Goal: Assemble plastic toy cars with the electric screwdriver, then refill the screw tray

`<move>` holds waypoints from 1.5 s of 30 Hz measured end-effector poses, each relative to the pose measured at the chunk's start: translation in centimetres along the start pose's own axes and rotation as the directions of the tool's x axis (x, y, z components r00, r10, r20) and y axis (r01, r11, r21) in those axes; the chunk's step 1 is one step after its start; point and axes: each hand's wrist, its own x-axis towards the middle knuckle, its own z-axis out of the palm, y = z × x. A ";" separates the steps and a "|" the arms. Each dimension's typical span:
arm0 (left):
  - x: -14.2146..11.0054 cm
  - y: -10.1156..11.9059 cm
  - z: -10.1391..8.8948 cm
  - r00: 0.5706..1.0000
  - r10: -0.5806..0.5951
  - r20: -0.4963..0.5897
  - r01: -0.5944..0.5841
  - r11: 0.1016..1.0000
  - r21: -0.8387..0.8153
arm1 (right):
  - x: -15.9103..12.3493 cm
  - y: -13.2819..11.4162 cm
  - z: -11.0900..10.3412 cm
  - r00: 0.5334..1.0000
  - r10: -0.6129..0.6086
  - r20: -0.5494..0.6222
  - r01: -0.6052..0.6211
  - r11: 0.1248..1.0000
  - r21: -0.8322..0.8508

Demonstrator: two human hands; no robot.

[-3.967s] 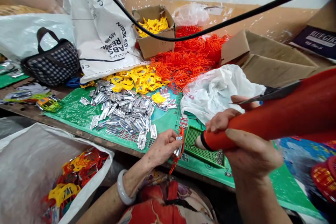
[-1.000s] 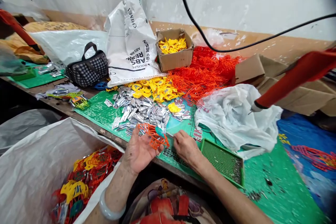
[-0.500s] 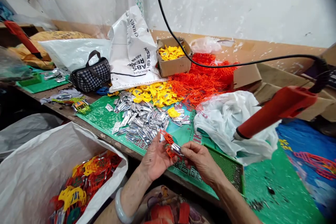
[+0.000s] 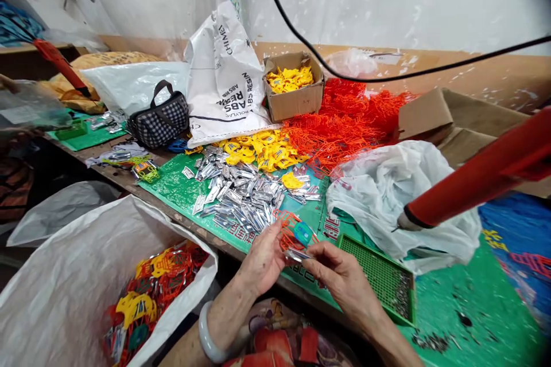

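Note:
My left hand (image 4: 263, 261) holds an orange-red plastic lattice frame (image 4: 286, 230) between thumb and fingers. A green plastic piece (image 4: 303, 233) sits on that frame. Between the thumb and fingers of my right hand (image 4: 342, 275) is the end of a shiny silver metal piece (image 4: 298, 254), at the frame's near edge. Whether the metal piece is joined to the frame, I cannot tell. Just beyond my hands lies a heap of silver metal pieces (image 4: 247, 192), with yellow plastic parts (image 4: 262, 149) behind it.
A red electric screwdriver (image 4: 465, 183) hangs at the right on a black cable. Below it are a white plastic bag (image 4: 387, 183) and a green tray (image 4: 374, 269) with small screws. An open white sack (image 4: 55, 275) at lower left holds assembled parts. Red lattice parts (image 4: 340, 126) are piled behind.
The held frame has turned over in my hands, so the green piece now faces up and the silver piece shows edge-on. The whole view has shifted slightly.

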 end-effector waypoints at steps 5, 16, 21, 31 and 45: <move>0.0 -0.7 0.2 0.996 0.074 -0.046 -0.074 0.997 -0.001 | -0.2 0.2 0.0 0.984 -0.175 -0.028 0.166 0.965 -0.203; 0.1 -1.6 0.4 0.994 0.088 -0.069 -0.092 0.994 -0.065 | -0.1 1.0 0.0 0.988 -0.130 -0.087 0.118 0.984 -0.131; -0.2 -1.4 0.5 0.994 0.103 -0.043 -0.104 0.994 -0.019 | 0.1 1.4 0.0 0.994 0.023 -0.110 -0.014 0.997 0.080; -0.6 -0.9 0.6 0.995 0.103 0.003 -0.102 0.987 0.121 | 0.5 1.0 0.2 0.982 0.169 -0.079 -0.137 0.942 0.307; -0.6 -0.7 -0.2 0.965 0.259 0.048 -0.245 0.815 0.526 | 0.3 1.4 1.1 0.986 0.168 -0.003 -0.164 0.965 0.207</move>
